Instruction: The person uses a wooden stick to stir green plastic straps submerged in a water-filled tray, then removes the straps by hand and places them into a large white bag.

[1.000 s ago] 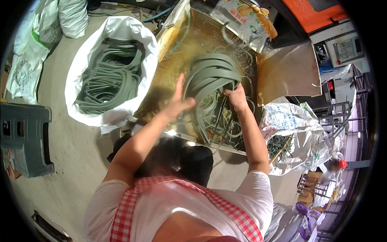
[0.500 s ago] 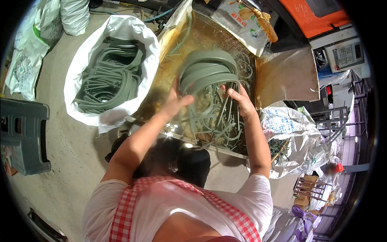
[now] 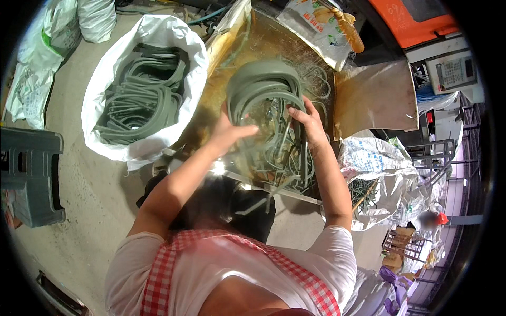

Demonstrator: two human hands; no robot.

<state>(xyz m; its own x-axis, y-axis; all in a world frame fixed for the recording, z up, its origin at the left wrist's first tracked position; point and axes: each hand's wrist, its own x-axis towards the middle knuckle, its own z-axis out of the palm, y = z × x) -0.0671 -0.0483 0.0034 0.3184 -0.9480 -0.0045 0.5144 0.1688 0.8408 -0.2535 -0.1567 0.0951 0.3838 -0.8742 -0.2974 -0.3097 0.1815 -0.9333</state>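
Observation:
A bundle of grey-green curved plastic strips [image 3: 263,73] arches between my two hands over a metal tray [image 3: 232,176]. My left hand [image 3: 229,130] grips its left side, with the fingers mostly hidden behind the strips and the thumb stretched to the right. On the other side, my right hand [image 3: 310,122] closes round the strip ends, its thumb in front. Thin plastic offcuts [image 3: 287,168] lie tangled below the bundle, and some poke over the tray's near edge. To the left, a white woven sack [image 3: 92,113] stands with its mouth wide, holding many similar curved strips [image 3: 145,100].
A brown-stained panel [image 3: 374,100] rises at the tray's right. Beside it stands a white bag [image 3: 374,158] with thin green scrap. A dark green plastic stool [image 3: 31,176] is at the far left. An orange machine [image 3: 414,21] and a control panel [image 3: 450,72] fill the upper right.
Both hands have shifted slightly left and away from me with the bundle, the right hand more so. The strips' loops sit closer together. Some offcuts now stick out further over the near edge.

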